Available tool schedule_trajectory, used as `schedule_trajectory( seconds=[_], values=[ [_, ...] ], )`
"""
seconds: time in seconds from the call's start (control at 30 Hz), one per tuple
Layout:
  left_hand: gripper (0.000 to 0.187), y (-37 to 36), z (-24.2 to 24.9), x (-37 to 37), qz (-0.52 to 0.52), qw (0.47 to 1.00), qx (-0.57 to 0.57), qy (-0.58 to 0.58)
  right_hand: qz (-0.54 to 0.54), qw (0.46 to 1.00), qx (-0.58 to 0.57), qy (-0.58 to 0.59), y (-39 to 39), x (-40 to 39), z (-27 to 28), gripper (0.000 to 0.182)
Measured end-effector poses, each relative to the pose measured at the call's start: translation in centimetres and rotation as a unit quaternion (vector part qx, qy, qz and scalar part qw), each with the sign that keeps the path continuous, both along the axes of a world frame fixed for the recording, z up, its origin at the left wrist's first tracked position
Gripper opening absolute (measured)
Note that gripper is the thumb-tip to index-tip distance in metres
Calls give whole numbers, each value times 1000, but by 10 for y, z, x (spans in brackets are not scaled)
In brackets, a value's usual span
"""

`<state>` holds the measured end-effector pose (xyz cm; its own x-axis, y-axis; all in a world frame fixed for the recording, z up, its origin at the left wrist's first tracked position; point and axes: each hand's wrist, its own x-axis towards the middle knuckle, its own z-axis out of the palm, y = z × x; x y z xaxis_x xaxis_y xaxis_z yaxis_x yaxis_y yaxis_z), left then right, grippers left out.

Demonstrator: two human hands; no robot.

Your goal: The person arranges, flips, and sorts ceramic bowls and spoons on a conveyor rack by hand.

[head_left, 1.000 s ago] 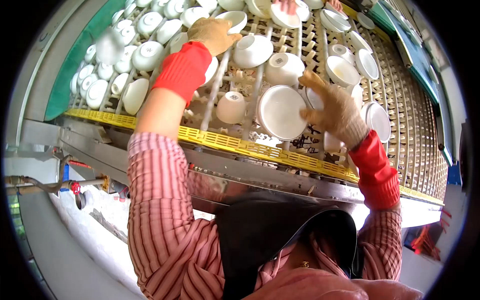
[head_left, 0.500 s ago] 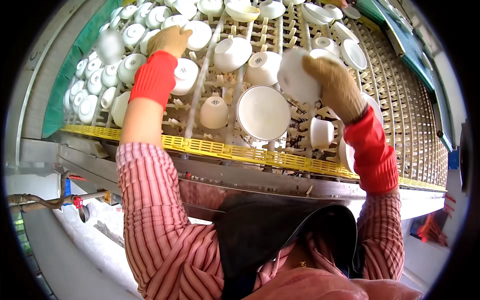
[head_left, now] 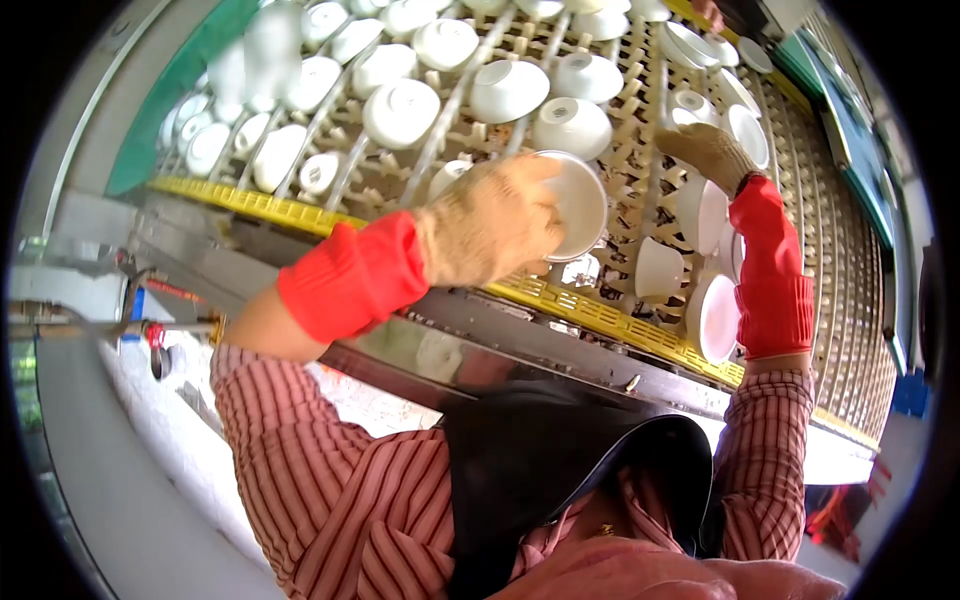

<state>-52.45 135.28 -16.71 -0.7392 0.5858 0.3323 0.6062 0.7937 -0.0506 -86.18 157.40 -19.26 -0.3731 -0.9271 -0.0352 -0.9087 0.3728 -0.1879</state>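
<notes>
My left hand (head_left: 495, 222), in a tan glove with a red cuff, closes on the rim of a round white bowl (head_left: 585, 205) whose inside faces me. The fingers reach over its left edge. My right hand (head_left: 710, 152), gloved alike, has its fingers stretched left just below an overturned bowl (head_left: 692, 103). I see nothing gripped in it; the thumb is hidden. Directly under it another white bowl (head_left: 703, 215) stands on its side. A small cup-like bowl (head_left: 659, 269) and a tilted bowl (head_left: 713, 316) sit nearer the front edge.
Several overturned white bowls (head_left: 401, 113) cover the pegged conveyor rack (head_left: 430, 165). A yellow strip (head_left: 610, 318) edges its front, beside a metal rail (head_left: 520, 322). A green curtain (head_left: 165, 130) hangs at left. Another person's hand (head_left: 708, 14) shows at the far edge.
My left hand has left the bowls at the back left and come right and nearer, onto the round bowl. My right hand has moved right and no longer carries the bowl it held.
</notes>
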Motion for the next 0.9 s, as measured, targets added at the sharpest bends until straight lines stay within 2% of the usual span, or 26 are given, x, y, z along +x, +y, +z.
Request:
schedule_trajectory(
  seconds=[0.07, 0.13, 0.17, 0.23, 0.3, 0.4, 0.43, 0.47, 0.53, 0.57, 0.6, 0.67, 0.7, 0.77, 0.8, 0.87, 0.9],
  values=[
    [41, 5, 3, 0, 50, 997, -33, -53, -180, 976, 120, -38, -19, 7, 15, 54],
    [39, 9, 6, 3, 79, 992, 12, -96, -177, 974, 143, 20, -28, 4, 11, 61],
    [37, 13, 17, 5, 103, 977, 61, -178, -179, 970, 156, 47, -26, 0, 4, 65],
    [35, 12, 13, 7, 78, 951, 252, -160, -39, 982, 143, 120, -12, -43, -30, 70],
    [36, -4, 26, 18, 140, 949, 249, -137, -127, 988, 81, 23, -5, -22, -13, 71],
    [81, -56, 55, 29, 283, 957, 60, -5, -268, 949, -80, -145, 11, 0, -4, 73],
    [80, -91, 47, 37, 249, 961, 28, 114, -286, 934, -134, -168, 17, 6, -12, 73],
    [75, -94, 66, 55, 297, 950, 64, 73, -290, 936, -116, -163, 23, 15, -11, 72],
    [55, -136, 43, 68, 416, 901, 114, -47, -301, 938, -80, -150, 35, 29, -1, 71],
    [45, -157, 31, 75, 474, 865, 128, -101, -263, 934, -141, -197, 47, 19, -14, 67],
    [46, -174, 5, 78, 485, 862, 118, -90, -265, 907, -183, -273, 53, 32, -4, 65],
    [48, -151, 10, 67, 616, 733, 256, -133, -258, 833, -264, -413, 58, 70, 31, 61],
    [50, -139, 15, 61, 612, 768, 177, -67, -221, 839, -254, -427, 62, 62, 35, 63],
    [55, -116, 28, 47, 578, 812, 12, 74, -159, 768, -382, -488, 52, 64, 37, 61],
    [59, -96, 33, 39, 509, 855, 80, 62, -126, 724, -445, -513, 42, 70, 38, 60],
    [66, -48, 38, 24, 354, 910, 211, 30, -142, 670, -475, -553, 25, 78, 51, 63],
    [68, -35, 26, 15, 260, 947, 185, 27, -207, 728, -418, -502, 26, 64, 49, 62]
  ],
)
